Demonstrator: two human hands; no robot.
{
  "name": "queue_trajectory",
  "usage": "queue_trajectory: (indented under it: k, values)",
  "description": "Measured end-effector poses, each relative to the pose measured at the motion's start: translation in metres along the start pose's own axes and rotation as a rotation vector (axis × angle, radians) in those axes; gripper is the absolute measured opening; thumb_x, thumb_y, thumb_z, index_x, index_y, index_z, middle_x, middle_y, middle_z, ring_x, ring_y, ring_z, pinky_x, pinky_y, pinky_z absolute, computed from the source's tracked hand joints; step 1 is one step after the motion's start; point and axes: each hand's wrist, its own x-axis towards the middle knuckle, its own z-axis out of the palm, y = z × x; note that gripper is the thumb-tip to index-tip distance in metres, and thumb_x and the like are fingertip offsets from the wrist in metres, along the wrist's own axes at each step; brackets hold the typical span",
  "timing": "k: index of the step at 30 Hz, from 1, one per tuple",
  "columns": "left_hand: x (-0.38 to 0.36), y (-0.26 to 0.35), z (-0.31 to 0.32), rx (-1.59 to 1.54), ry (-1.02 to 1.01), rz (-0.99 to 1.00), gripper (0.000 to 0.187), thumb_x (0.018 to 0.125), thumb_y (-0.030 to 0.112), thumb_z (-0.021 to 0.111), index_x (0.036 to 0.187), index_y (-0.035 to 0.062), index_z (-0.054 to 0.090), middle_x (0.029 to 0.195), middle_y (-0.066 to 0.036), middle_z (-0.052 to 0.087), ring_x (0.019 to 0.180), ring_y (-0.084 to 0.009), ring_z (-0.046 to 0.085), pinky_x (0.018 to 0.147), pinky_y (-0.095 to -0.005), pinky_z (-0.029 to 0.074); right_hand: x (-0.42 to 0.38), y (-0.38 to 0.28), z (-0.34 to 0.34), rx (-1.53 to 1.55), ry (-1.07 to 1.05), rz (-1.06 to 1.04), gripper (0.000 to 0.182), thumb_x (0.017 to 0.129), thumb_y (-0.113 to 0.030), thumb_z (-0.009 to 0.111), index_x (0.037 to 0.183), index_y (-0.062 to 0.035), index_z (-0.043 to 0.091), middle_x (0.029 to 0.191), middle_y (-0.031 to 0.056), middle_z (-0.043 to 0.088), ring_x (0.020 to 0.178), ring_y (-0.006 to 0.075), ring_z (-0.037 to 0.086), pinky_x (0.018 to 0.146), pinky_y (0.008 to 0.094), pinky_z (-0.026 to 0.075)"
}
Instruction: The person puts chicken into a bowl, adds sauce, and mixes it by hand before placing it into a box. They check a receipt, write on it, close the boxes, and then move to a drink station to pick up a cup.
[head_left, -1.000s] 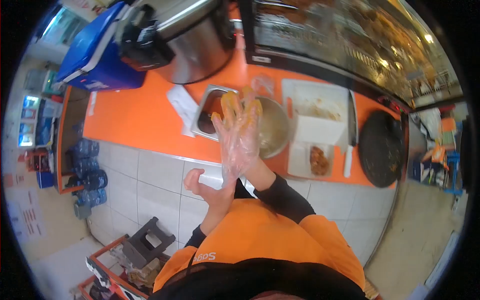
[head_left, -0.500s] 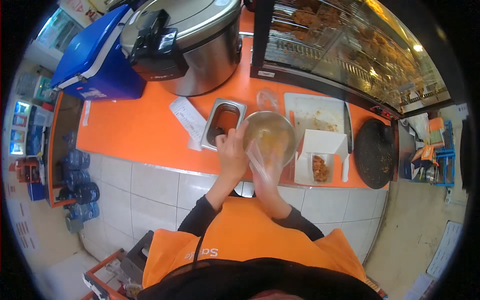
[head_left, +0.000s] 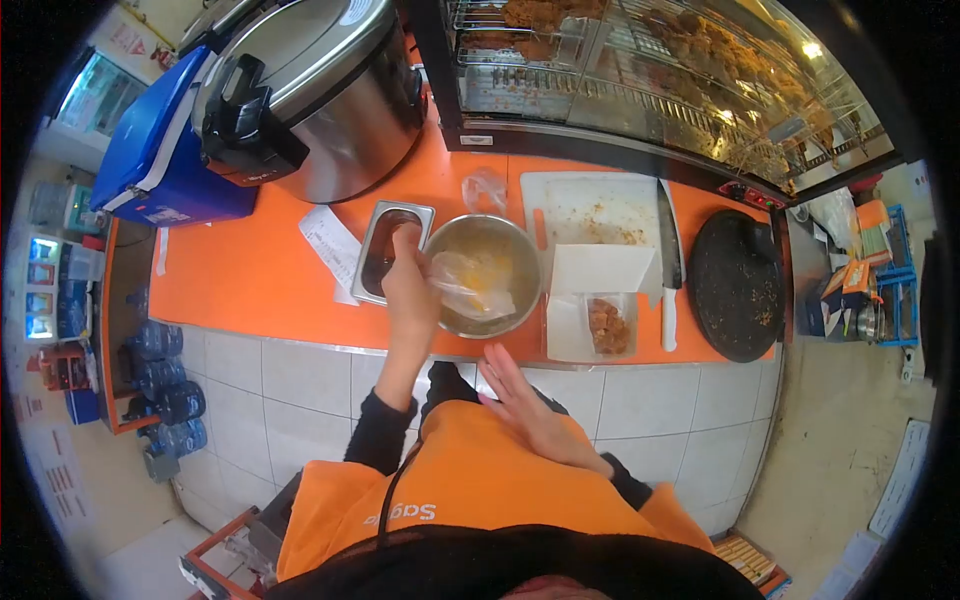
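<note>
My left hand (head_left: 410,295) reaches over a small rectangular metal pan (head_left: 368,282) of dark red-brown sauce. Its fingers are bent together at the pan, and whatever they grip is hidden. Right of it stands a round metal bowl (head_left: 533,262) with yellowish residue inside. A crumpled clear plastic glove (head_left: 468,283) lies in the bowl, close to my left wrist. My right hand (head_left: 525,405) is bare and holds nothing, fingers stretched out, in front of the orange apron below the counter edge. An open white box (head_left: 570,325) holds chopped browned meat (head_left: 608,327).
A white cutting board (head_left: 560,205) with crumbs lies behind the box, beside a knife (head_left: 670,290) and a round black board (head_left: 738,285). A receipt (head_left: 330,240), a large steel cooker (head_left: 345,150) and a blue cooler (head_left: 165,160) are left. A glass food warmer (head_left: 640,110) stands behind.
My right hand has come out of the bowl and the plastic glove, moving down towards the apron. My left hand has left the glove and bowl rim and moved over the sauce pan.
</note>
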Motion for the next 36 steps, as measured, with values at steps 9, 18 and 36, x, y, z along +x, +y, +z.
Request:
queue_trajectory:
  k: [9, 18, 36]
  values:
    - [-0.04, -0.018, 0.039, 0.165, -0.18, -0.027, 0.046, 0.067, -0.012, 0.049, 0.109, 0.0031, 0.038, 0.095, -0.023, 0.055, 0.087, -0.0431, 0.054, 0.072, -0.048, 0.042, 0.011, -0.064, -0.074, -0.836, 0.061, 0.02, 0.035, 0.091, -0.017, 0.047, 0.124, -0.0059, 0.044, 0.121, 0.0097, 0.05, 0.104, 0.02, 0.051, 0.081, 0.0322, 0.044]
    - [-0.117, -0.032, 0.044, 0.346, 0.115, 0.545, 0.025, 0.065, 0.002, 0.064, 0.089, 0.0076, 0.058, 0.08, -0.004, 0.054, 0.069, -0.0218, 0.051, 0.061, -0.0347, 0.034, 0.136, -0.083, -0.09, -1.425, 0.104, -0.417, 0.018, 0.087, -0.015, 0.051, 0.1, -0.006, 0.059, 0.096, 0.0119, 0.062, 0.08, 0.0233, 0.061, 0.066, 0.0322, 0.047]
    - [-0.129, -0.113, 0.078, 0.493, 0.222, 0.704, 0.031, 0.066, 0.018, 0.07, 0.096, 0.0177, 0.062, 0.08, 0.004, 0.051, 0.071, -0.0129, 0.047, 0.065, -0.0333, 0.027, 0.313, -0.058, -0.151, -1.779, 0.183, 0.073, 0.038, 0.074, -0.04, 0.06, 0.091, -0.0067, 0.066, 0.088, 0.0151, 0.066, 0.078, 0.0263, 0.064, 0.068, 0.0397, 0.05]
